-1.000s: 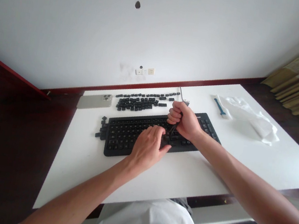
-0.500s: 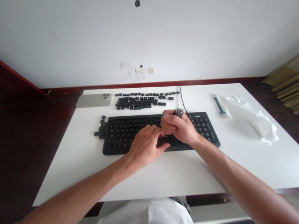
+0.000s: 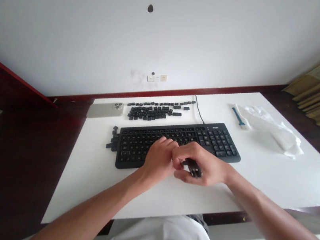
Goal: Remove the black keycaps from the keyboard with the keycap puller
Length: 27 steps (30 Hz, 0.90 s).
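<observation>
Half-closed over the black keyboard [image 3: 211,141], nothing showing in its grip — the left hand [image 3: 158,162]; curled shut on a small dark tool [image 3: 193,168] just off the keyboard's front edge, against the left knuckles — the right hand [image 3: 205,167], above the white worktop [image 3: 86,189], loose keycaps [image 3: 147,113] beyond.

Blk full-size kbd [image 3: 215,144] flat, caps mostly on; loose keycaps [image 3: 147,112] piled behind, few more at L end; dark keycap puller [image 3: 193,168] held in fist.
</observation>
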Each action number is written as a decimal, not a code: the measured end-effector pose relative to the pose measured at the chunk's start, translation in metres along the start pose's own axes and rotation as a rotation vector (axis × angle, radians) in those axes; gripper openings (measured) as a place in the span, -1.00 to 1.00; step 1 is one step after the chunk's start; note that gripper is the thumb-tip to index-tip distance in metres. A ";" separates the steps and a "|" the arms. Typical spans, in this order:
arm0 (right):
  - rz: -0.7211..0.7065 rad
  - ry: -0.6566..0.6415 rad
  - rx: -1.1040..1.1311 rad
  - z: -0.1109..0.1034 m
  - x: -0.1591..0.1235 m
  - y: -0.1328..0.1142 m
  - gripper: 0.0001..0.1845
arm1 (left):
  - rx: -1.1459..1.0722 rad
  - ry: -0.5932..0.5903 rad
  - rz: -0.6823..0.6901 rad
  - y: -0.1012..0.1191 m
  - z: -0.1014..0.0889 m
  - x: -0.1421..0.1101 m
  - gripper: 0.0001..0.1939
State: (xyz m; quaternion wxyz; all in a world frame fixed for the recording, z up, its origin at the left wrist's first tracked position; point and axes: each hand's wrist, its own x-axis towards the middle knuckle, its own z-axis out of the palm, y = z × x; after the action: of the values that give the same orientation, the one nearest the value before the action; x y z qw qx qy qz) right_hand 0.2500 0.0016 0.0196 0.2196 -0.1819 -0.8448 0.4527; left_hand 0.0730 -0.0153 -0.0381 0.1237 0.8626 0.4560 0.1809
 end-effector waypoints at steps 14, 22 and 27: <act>-0.091 0.416 -0.276 0.069 -0.024 0.000 -0.77 | 0.032 0.004 0.048 0.000 -0.003 -0.004 -0.61; -0.119 0.456 -0.266 0.073 -0.021 0.003 -0.74 | 0.166 -0.009 0.178 -0.006 0.012 0.011 -0.44; -0.126 0.466 -0.241 0.075 -0.023 0.005 -0.70 | 0.124 -0.197 0.427 -0.016 0.006 0.027 -0.44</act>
State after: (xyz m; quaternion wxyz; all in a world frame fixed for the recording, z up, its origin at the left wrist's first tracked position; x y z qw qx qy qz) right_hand 0.2294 -0.0588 -0.0267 0.4127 -0.2529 -0.8290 0.2804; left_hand 0.0775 0.0157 -0.0439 0.0734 0.9589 0.2592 0.0894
